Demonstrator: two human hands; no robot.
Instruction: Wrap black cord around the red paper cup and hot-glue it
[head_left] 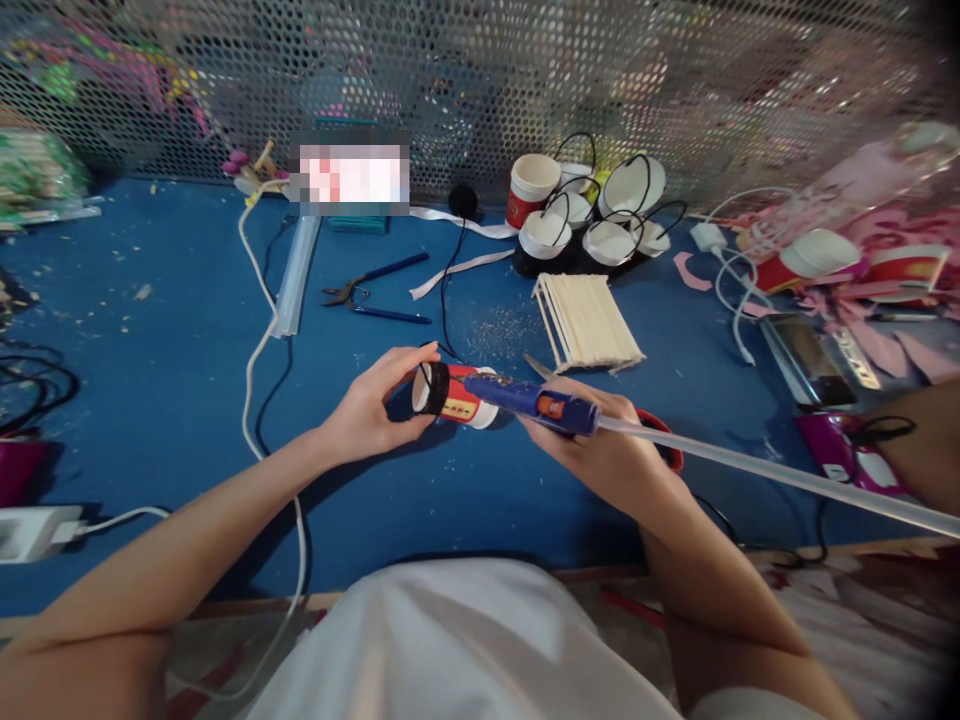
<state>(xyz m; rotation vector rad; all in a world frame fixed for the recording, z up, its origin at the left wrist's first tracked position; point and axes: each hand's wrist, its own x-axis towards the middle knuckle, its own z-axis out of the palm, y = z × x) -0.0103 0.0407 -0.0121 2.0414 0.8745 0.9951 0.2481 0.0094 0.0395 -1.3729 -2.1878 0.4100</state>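
In my left hand (pixel 375 405) is a small red and white paper cup (pixel 463 396) lying on its side, pinched at its left end by thumb and fingers. Black yarn (pixel 433 388) is wrapped round that end, and a strand runs back to a black yarn ball (pixel 463 203). My right hand (pixel 607 440) is closed round a blue hot glue gun (pixel 525 400), its nozzle against or just above the cup's side. A long glue stick (pixel 750 468) sticks out behind it. Scissors, seen as a blade tip (pixel 537 368) and a red handle (pixel 675 455), also show at my right hand.
Blue-handled pliers (pixel 379 285), clear glue sticks (pixel 298 275) and a popsicle-stick stand (pixel 592 322) lie beyond my hands. Several cups with black loops (pixel 611 240) stand by the perforated metal screen (pixel 480 90). A white cable (pixel 251 400) crosses left; a phone (pixel 806 360) lies right.
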